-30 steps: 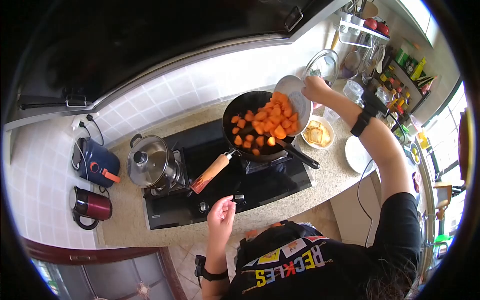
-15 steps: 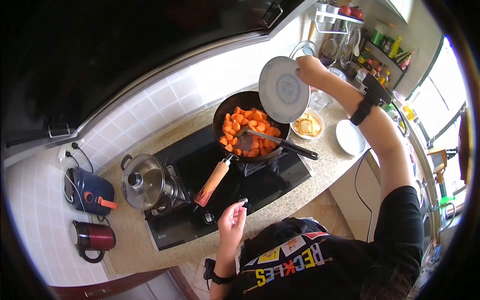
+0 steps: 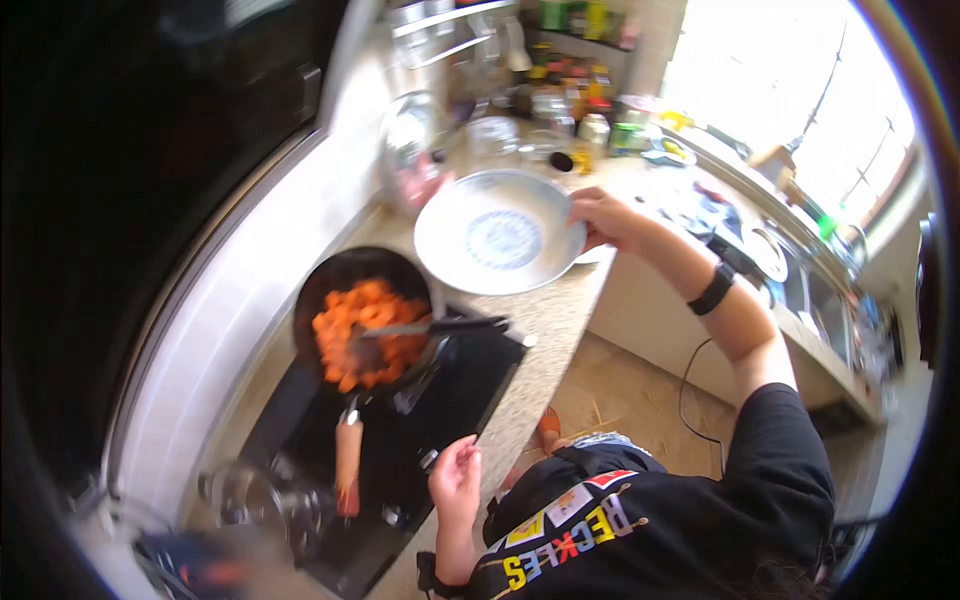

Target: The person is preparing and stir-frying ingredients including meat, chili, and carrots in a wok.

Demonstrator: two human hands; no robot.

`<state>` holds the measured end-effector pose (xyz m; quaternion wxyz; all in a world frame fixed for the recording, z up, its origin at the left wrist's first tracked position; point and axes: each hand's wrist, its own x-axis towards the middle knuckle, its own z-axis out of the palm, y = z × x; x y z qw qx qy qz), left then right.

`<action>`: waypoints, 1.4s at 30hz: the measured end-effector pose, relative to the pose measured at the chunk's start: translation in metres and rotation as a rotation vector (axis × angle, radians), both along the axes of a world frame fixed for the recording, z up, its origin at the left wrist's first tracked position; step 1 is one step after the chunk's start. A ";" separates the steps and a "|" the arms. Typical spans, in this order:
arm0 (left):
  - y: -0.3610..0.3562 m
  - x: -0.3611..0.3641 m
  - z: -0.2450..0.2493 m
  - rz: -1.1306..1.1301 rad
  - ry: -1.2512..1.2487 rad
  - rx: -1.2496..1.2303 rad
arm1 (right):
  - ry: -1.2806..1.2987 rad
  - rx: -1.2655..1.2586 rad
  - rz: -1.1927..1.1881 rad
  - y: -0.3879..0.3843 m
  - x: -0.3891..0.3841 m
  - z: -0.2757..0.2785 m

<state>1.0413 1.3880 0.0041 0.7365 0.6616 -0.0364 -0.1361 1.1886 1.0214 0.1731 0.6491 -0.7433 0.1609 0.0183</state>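
My right hand (image 3: 606,218) grips the rim of a white plate (image 3: 500,232) with a blue pattern at its centre. The plate is held up over the counter, right of the pan. Orange carrot chunks (image 3: 372,330) fill part of the dark frying pan (image 3: 312,290) on the stove. A spatula (image 3: 420,328) with a black handle rests in the pan among them. My left hand (image 3: 456,482) is by the stove's front edge, fingers curled with nothing visible in them, close to a stove knob (image 3: 430,460). The pan's wooden handle (image 3: 348,465) points toward me.
A lidded pot (image 3: 250,495) stands at the stove's near left, blurred. Behind the plate are glass jars (image 3: 492,138), bottles (image 3: 595,130) and an upright lid (image 3: 412,140). The sink (image 3: 820,305) lies far right under the window. A cable (image 3: 685,390) hangs by the cabinet.
My view has turned right. The plate has moved from above the pan's edge to over the counter, tilted flatter. My left hand has come away from the knob.
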 end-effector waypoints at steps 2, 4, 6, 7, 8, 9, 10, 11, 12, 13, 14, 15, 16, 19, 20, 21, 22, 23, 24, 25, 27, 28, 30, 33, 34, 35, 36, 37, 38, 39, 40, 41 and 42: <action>-0.016 0.004 0.004 -0.058 0.015 -0.026 | 0.026 0.088 -0.105 -0.019 -0.032 -0.007; -0.035 0.009 0.004 -0.140 0.028 -0.036 | 0.037 0.176 -0.191 -0.046 -0.062 -0.016; -0.055 0.013 0.003 -0.156 0.036 -0.007 | 0.053 0.198 -0.225 -0.075 -0.087 -0.018; -0.066 0.015 0.001 -0.179 0.032 -0.009 | 0.046 0.196 -0.247 -0.091 -0.099 -0.016; -0.078 0.017 -0.001 -0.186 0.011 0.003 | 0.028 0.203 -0.315 -0.107 -0.111 -0.015; -0.091 0.020 -0.002 -0.190 -0.011 0.013 | 0.008 0.209 -0.381 -0.125 -0.123 -0.013; -0.105 0.022 -0.002 -0.204 -0.018 0.010 | 0.001 0.216 -0.408 -0.146 -0.134 -0.011; -0.120 0.023 0.000 -0.211 -0.019 0.027 | -0.039 0.271 -0.463 -0.170 -0.146 -0.015; -0.136 0.023 0.002 -0.219 -0.019 0.046 | -0.032 0.237 -0.525 -0.191 -0.156 -0.011; -0.153 0.024 0.003 -0.235 -0.023 0.047 | -0.024 0.203 -0.587 -0.214 -0.166 -0.007; -0.172 0.024 0.004 -0.253 0.001 0.053 | -0.049 0.224 -0.622 -0.242 -0.175 -0.010; -0.192 0.024 0.004 -0.269 0.026 0.061 | -0.073 0.246 -0.654 -0.274 -0.183 -0.017; -0.215 0.024 0.002 -0.279 0.057 0.072 | -0.093 0.251 -0.675 -0.309 -0.190 -0.024; -0.291 0.023 -0.011 -0.316 0.045 0.092 | -0.150 0.332 -0.824 -0.406 -0.207 -0.046; -0.321 0.024 -0.017 -0.322 0.057 0.090 | -0.154 0.341 -0.872 -0.439 -0.210 -0.060; -0.357 0.025 -0.018 -0.323 0.051 0.089 | -0.157 0.343 -0.918 -0.476 -0.211 -0.074; -0.385 0.024 -0.015 -0.321 0.069 0.086 | -0.177 0.357 -0.960 -0.508 -0.213 -0.088; -0.413 0.023 -0.011 -0.324 0.088 0.086 | -0.170 0.371 -0.976 -0.539 -0.218 -0.101; -0.442 0.023 -0.004 -0.359 0.090 0.084 | -0.184 0.325 -1.028 -0.565 -0.221 -0.106; -0.467 0.025 0.005 -0.373 0.092 0.098 | -0.196 0.274 -1.075 -0.592 -0.222 -0.111; -0.507 0.028 0.024 -0.468 0.023 0.122 | -0.161 0.276 -1.114 -0.654 -0.226 -0.132; -0.523 0.029 0.032 -0.471 0.029 0.116 | -0.142 0.290 -1.145 -0.675 -0.226 -0.133; -0.550 0.034 0.038 -0.482 0.022 0.148 | -0.136 0.343 -1.190 -0.718 -0.227 -0.150; -0.584 0.035 0.039 -0.533 0.035 0.206 | -0.133 0.313 -1.203 -0.773 -0.229 -0.189; -0.594 0.034 0.040 -0.569 0.031 0.232 | -0.101 0.323 -1.229 -0.783 -0.228 -0.196; -0.602 0.033 0.042 -0.603 0.029 0.255 | -0.098 0.333 -1.233 -0.790 -0.229 -0.203; -0.609 0.033 0.043 -0.598 0.024 0.244 | -0.102 0.369 -1.221 -0.798 -0.228 -0.211; -0.615 0.034 0.042 -0.592 0.022 0.249 | -0.106 0.402 -1.203 -0.806 -0.225 -0.217; -0.619 0.035 0.041 -0.569 0.024 0.242 | -0.111 0.424 -1.219 -0.812 -0.223 -0.224; -0.622 0.035 0.040 -0.542 0.028 0.237 | -0.105 0.429 -1.206 -0.821 -0.222 -0.234; -0.623 0.034 0.040 -0.527 0.032 0.241 | -0.068 0.456 -1.218 -0.830 -0.222 -0.248; -0.624 0.034 0.040 -0.519 0.033 0.256 | -0.030 0.482 -1.230 -0.840 -0.220 -0.262; -0.625 0.033 0.040 -0.512 0.036 0.271 | 0.029 0.426 -1.204 -0.837 -0.219 -0.259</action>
